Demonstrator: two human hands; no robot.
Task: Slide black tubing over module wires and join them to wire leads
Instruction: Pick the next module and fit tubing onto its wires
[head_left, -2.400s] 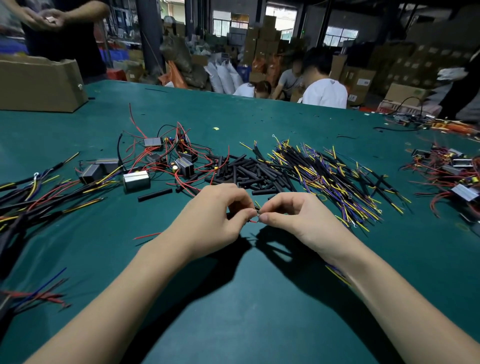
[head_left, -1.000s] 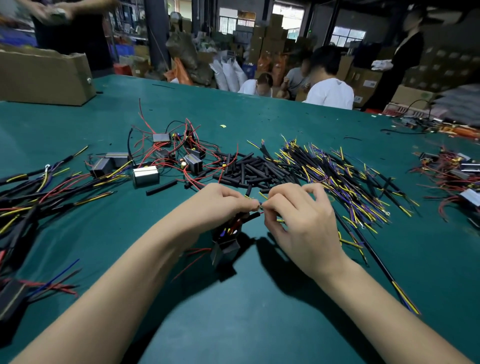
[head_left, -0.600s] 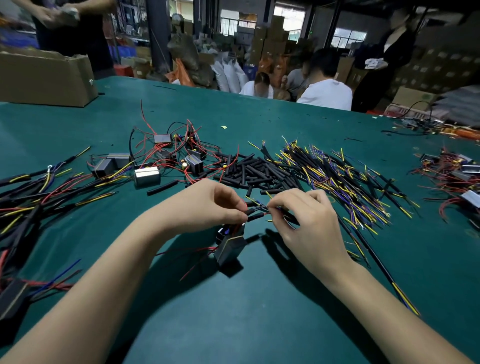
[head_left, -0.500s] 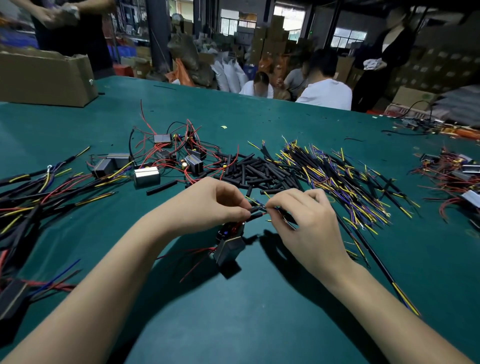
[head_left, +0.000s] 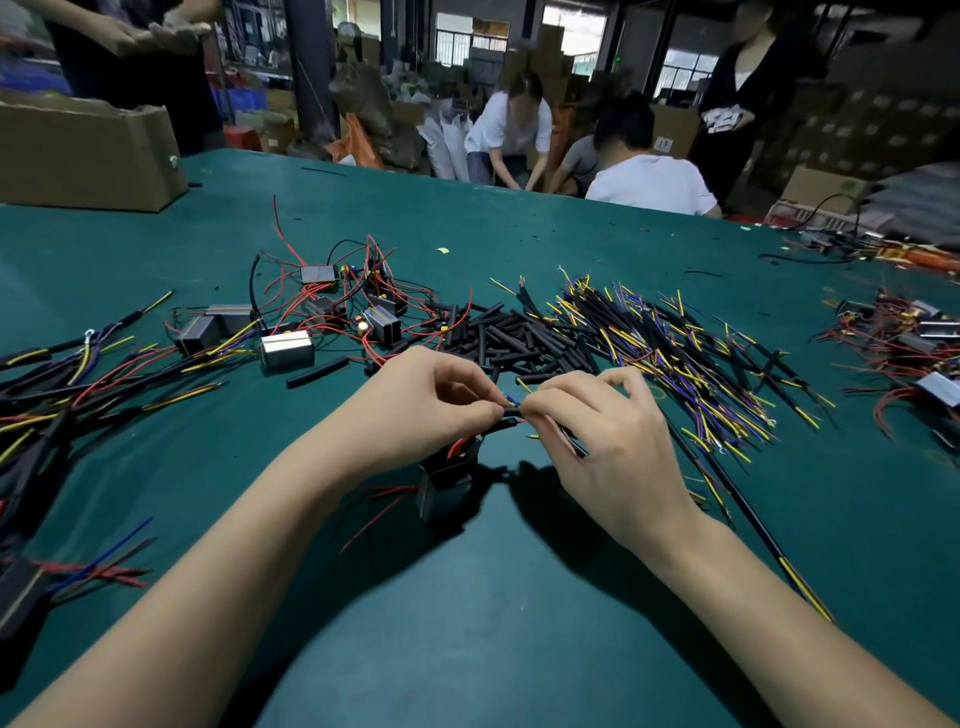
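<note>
Black tubing (head_left: 511, 413) pinched between left grip (head_left: 415, 402), right grip (head_left: 597, 431), no legible writing

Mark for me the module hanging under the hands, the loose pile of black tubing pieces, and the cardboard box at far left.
module (head_left: 441, 488): head view, on its shaded front face.
black tubing pile (head_left: 511, 338): head view, middle of the heap.
cardboard box (head_left: 83, 161): head view, on its front wall.
</note>
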